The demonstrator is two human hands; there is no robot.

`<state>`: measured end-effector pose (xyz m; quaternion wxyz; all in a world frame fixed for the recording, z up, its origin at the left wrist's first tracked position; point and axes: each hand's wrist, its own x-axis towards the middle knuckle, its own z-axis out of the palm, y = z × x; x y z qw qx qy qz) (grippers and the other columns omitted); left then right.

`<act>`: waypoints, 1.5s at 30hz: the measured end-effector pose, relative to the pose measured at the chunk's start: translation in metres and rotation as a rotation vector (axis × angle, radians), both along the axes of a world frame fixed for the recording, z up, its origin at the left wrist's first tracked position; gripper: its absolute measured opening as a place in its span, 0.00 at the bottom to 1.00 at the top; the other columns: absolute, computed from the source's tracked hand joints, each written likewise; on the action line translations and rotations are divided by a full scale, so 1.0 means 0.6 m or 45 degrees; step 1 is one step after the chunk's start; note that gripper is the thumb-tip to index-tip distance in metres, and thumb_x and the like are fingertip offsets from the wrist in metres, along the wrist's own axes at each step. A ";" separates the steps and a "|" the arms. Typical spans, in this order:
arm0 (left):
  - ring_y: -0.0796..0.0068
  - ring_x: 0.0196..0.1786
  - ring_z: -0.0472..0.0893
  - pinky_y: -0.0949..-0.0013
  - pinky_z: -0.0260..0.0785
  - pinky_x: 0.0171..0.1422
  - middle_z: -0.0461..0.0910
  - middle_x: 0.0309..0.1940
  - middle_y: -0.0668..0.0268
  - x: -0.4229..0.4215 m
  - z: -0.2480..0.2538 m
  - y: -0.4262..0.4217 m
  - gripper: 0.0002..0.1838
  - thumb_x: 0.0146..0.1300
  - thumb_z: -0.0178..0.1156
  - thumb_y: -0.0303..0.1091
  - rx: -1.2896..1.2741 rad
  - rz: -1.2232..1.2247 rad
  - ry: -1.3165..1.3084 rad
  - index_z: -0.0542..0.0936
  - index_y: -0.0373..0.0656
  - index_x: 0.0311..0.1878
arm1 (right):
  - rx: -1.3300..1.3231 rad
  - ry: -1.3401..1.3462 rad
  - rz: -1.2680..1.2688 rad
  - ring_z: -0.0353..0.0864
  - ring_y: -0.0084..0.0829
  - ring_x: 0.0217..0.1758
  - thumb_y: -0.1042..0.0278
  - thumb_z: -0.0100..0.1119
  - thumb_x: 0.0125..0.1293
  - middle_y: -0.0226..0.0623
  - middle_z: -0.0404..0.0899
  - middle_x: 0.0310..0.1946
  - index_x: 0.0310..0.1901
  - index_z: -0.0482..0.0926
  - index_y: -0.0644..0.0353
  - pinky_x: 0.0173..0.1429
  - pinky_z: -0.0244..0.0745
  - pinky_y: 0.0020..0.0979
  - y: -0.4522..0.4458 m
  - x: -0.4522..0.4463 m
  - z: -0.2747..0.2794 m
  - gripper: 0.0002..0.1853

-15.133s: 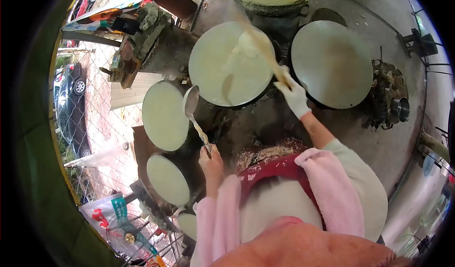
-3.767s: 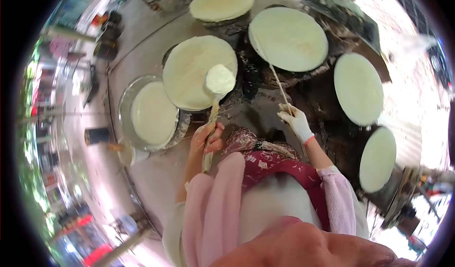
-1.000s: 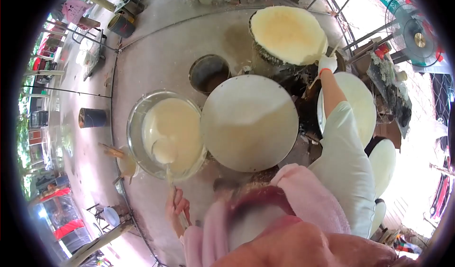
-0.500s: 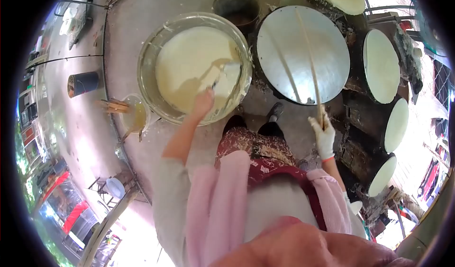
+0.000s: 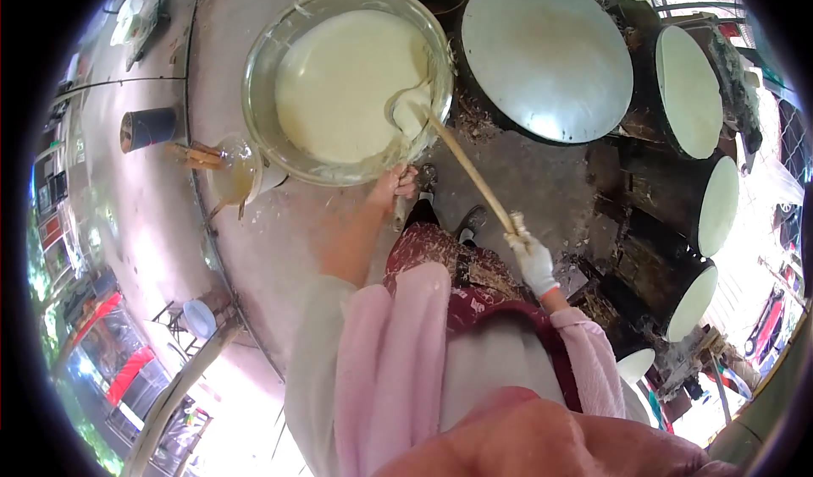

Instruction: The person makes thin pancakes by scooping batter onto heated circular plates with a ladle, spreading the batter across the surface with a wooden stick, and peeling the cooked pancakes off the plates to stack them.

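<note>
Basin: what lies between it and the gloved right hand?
Head view: a wooden stick runs from the right hand to the basin, with a shoe below.

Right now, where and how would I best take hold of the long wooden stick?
I'd put the grip on the long wooden stick near the gloved right hand, coming from the person's side and closing across its shaft: it is slim and straight, slants toward that hand, and its far end is over the basin.

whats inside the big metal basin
Pale batter and a ladle's head are inside the metal basin. A wooden stick reaches over the ladle. The batter covers the basin's bottom.
</note>
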<state>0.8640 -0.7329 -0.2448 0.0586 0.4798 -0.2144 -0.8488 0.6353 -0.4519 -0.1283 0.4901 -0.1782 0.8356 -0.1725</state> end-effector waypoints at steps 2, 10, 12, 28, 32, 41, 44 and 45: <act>0.86 0.15 0.59 0.74 0.56 0.24 0.57 0.18 0.79 -0.001 -0.017 0.055 0.19 0.77 0.49 0.49 0.221 0.298 0.468 0.74 0.39 0.43 | 0.263 -0.095 0.214 0.77 0.19 0.43 0.59 0.62 0.71 0.24 0.83 0.42 0.57 0.81 0.66 0.48 0.72 0.24 -0.013 0.025 0.036 0.20; 0.89 0.13 0.58 0.76 0.59 0.20 0.60 0.20 0.81 -0.001 0.299 0.113 0.17 0.80 0.45 0.44 0.217 0.631 0.765 0.74 0.38 0.51 | -0.483 -0.538 -0.123 0.79 0.25 0.50 0.59 0.62 0.69 0.41 0.85 0.47 0.61 0.77 0.66 0.58 0.72 0.26 0.106 0.023 0.022 0.24; 0.90 0.12 0.58 0.78 0.58 0.18 0.61 0.20 0.81 0.038 0.349 0.069 0.17 0.78 0.48 0.45 -0.056 0.343 1.004 0.74 0.39 0.50 | -0.786 -0.473 -0.149 0.78 0.25 0.54 0.66 0.64 0.68 0.41 0.83 0.53 0.61 0.76 0.69 0.62 0.70 0.26 0.080 0.006 0.080 0.24; 0.85 0.16 0.63 0.76 0.55 0.21 0.65 0.20 0.76 -0.115 0.532 -0.149 0.15 0.77 0.47 0.37 -1.056 -0.064 -0.089 0.74 0.34 0.41 | -1.144 -0.192 -0.875 0.60 0.15 0.42 0.73 0.61 0.70 0.23 0.69 0.47 0.73 0.65 0.61 0.43 0.55 0.18 -0.009 -0.076 0.038 0.30; 0.89 0.16 0.62 0.77 0.57 0.22 0.64 0.22 0.78 -0.224 0.528 -0.197 0.15 0.78 0.47 0.38 -0.567 -0.184 0.425 0.74 0.33 0.44 | -0.988 -0.328 -1.056 0.62 0.24 0.74 0.74 0.60 0.71 0.38 0.64 0.73 0.72 0.63 0.71 0.73 0.57 0.22 -0.047 -0.131 0.134 0.30; 0.88 0.18 0.61 0.74 0.60 0.25 0.62 0.26 0.78 -0.576 0.318 -0.135 0.23 0.77 0.50 0.45 -0.338 -0.476 0.674 0.71 0.31 0.58 | -1.033 0.318 -0.624 0.78 0.31 0.55 0.61 0.61 0.71 0.39 0.76 0.60 0.72 0.65 0.60 0.56 0.73 0.30 -0.043 -0.364 0.022 0.31; 0.83 0.18 0.62 0.71 0.59 0.25 0.66 0.26 0.77 -0.687 0.309 -0.030 0.22 0.75 0.53 0.47 -0.546 -0.190 0.307 0.73 0.34 0.56 | -0.532 0.680 -0.285 0.84 0.50 0.43 0.50 0.57 0.71 0.51 0.84 0.43 0.68 0.72 0.48 0.48 0.77 0.43 -0.075 -0.415 0.071 0.27; 0.82 0.18 0.62 0.71 0.59 0.25 0.68 0.26 0.76 -0.708 0.310 -0.006 0.22 0.74 0.54 0.47 -0.608 -0.086 0.202 0.74 0.35 0.55 | -0.376 0.786 -0.163 0.82 0.56 0.42 0.47 0.52 0.72 0.57 0.81 0.37 0.62 0.76 0.47 0.46 0.77 0.49 -0.079 -0.424 0.052 0.22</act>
